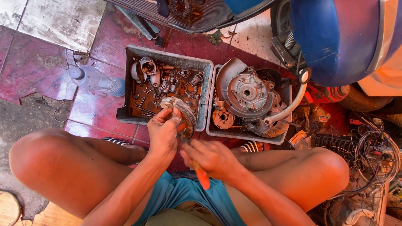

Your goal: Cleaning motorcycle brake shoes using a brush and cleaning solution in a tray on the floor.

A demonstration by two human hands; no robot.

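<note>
My left hand point(162, 132) grips a round, greasy metal engine part point(184, 114) and holds it above the front edge of a grey tray point(167, 56). My right hand point(211, 158) is closed around a tool with an orange handle point(202, 177), its tip hidden behind the hand near the round part. I sit with both knees spread, one on either side of my hands.
The grey tray holds several small rusty parts. A second tray point(247, 136) to its right carries a large engine casing point(245, 94). A plastic bottle point(94, 80) lies at the left. A blue scooter body point(335, 37) and tangled cables point(377, 157) crowd the right.
</note>
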